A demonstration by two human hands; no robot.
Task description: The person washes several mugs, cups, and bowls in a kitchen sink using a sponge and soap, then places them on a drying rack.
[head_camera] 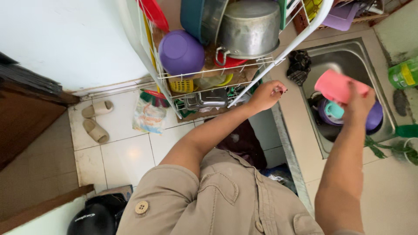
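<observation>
Head view looks straight down. Largest item: beige counter (392,191) running along the right, steel sink (348,56) set into it.

White wire dish rack (278,56) stands to the left of the sink, packed: big steel pot (250,28) lying on its side, purple bowl (180,53) just beside it to the left, teal tub (191,15) above, red plate (153,12) at the top left, yellow basket (181,85) under the purple bowl, steel items on the lower tier.

Tiled floor (126,156) below the rack: pair of beige slippers (96,119) near the wall, printed plastic bag (150,115) just beside the rack's foot. Black helmet (93,219) at bottom left.

In the sink basin: purple bowl-shaped dish (373,119), small teal cup (334,109) resting on it. Dark scrub cloth (298,65) sits on the sink's left rim. Green bottle (404,75) on the counter, far right. Green plant leaves (392,148) near the right edge.

Right hand (358,103): over the sink basin, fingers clamped on a pink plastic cup (336,86), held tilted above the teal cup; its upper end looks blurred.

Left hand (266,95): at the counter's edge between rack and sink, just below the rack's slanted leg, fingers curled together. Can't tell if there's anything inside the grip.
</observation>
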